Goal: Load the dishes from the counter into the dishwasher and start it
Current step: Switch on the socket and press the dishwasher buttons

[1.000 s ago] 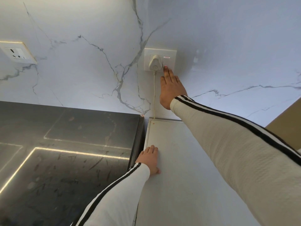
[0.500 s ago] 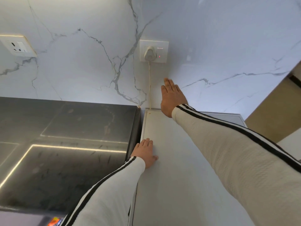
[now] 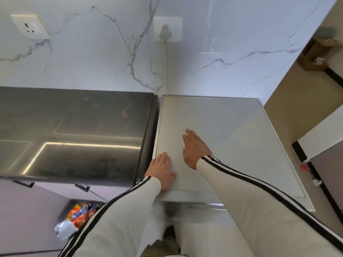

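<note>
I look down on the flat white top of the dishwasher (image 3: 232,136), which stands right of the dark counter (image 3: 74,130). My left hand (image 3: 162,170) lies flat and empty on the top's front left corner. My right hand (image 3: 194,148) hovers flat over the top near its middle, fingers together and extended, holding nothing. A white plug (image 3: 163,30) sits in the wall socket (image 3: 168,28) behind the machine, a small red light glowing beside it, and its cord (image 3: 165,65) runs down behind the top. No dishes show on the counter.
A second socket (image 3: 30,26) is on the marble wall at the left. Below the counter an open drawer or bin holds colourful snack packets (image 3: 78,216). A beige wall and a wooden shelf (image 3: 315,56) stand at the right.
My right hand has drawn back from the wall socket to above the dishwasher top. The view has tilted down, showing the whole top and the floor. My left hand stays in place.
</note>
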### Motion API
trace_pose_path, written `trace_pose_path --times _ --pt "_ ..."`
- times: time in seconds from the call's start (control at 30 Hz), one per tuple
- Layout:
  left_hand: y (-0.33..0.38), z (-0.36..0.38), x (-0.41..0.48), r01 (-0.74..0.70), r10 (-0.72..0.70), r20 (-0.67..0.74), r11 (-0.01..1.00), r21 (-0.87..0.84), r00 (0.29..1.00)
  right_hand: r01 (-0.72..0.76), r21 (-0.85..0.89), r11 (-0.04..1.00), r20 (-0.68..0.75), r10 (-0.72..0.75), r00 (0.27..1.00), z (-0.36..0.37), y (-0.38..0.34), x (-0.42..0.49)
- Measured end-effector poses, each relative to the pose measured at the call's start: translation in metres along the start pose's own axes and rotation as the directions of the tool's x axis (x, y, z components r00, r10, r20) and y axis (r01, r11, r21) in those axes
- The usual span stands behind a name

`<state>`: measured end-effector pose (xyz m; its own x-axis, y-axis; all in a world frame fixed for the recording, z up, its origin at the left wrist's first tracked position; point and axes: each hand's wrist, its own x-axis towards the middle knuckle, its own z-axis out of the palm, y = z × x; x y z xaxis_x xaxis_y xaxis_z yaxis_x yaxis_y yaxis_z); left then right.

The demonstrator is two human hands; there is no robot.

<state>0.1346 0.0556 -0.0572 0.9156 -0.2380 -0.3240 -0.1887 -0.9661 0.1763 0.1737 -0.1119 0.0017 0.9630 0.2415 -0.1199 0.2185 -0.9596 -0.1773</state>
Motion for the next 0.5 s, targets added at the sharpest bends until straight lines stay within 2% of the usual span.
trace_pose_path --times 0.17,0.27,0.37,0.5 --pt "0.014 0.038 -0.065 -0.001 0.000 -0.072 1.000 -0.005 0.997 0.031 0.052 0.998 0.035 -0.033 0.999 0.044 0.008 -0.081" --pt "0.018 0.062 -0.102 -0.011 0.013 -0.136 1.000 0.017 0.991 0.094 0.003 0.996 0.043 -0.094 0.995 0.061 0.023 -0.121" --pt "0.024 0.077 -0.137 0.009 -0.002 -0.140 0.999 0.050 0.990 0.148 -0.059 0.987 0.044 -0.146 0.988 0.066 0.039 -0.153" --pt "0.029 0.088 -0.170 0.032 -0.018 -0.176 0.997 0.077 0.984 0.142 -0.091 0.986 0.036 -0.140 0.990 0.074 0.049 -0.183"
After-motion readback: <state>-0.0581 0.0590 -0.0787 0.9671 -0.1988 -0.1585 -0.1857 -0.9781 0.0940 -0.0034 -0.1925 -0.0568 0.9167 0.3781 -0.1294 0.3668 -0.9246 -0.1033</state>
